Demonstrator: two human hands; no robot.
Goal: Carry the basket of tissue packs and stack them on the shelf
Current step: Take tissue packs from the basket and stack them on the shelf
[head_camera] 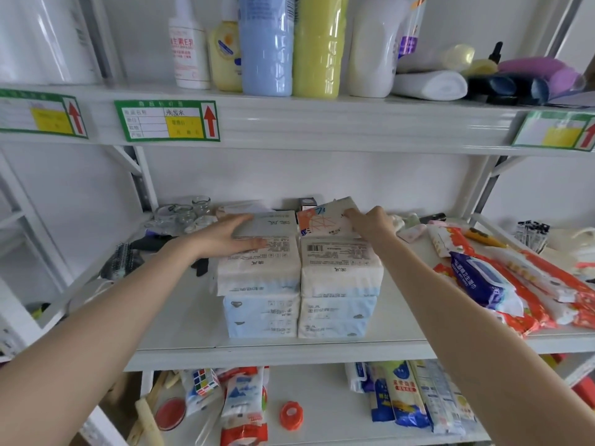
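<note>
The shelf is smooth white painted metal with a soft sheen. On it, the tissue packs wear thin, slightly glossy plastic film. Left of them, small jars look like clear glass; right, wet-wipe packs are shiny plastic.

A green price label with a red arrow is stuck on the front edge of the upper shelf. Above it and to its right stand a white bottle, a small yellow bottle, a tall blue bottle and a tall green-yellow bottle in a row. Further right lies a rolled white towel. Below the label, at the back, sit small glass jars; down to its left lies a black hairbrush. Far down to its right lie red packets and a blue wipes pack. Well below it are a puzzle cube and an orange cap.
</note>
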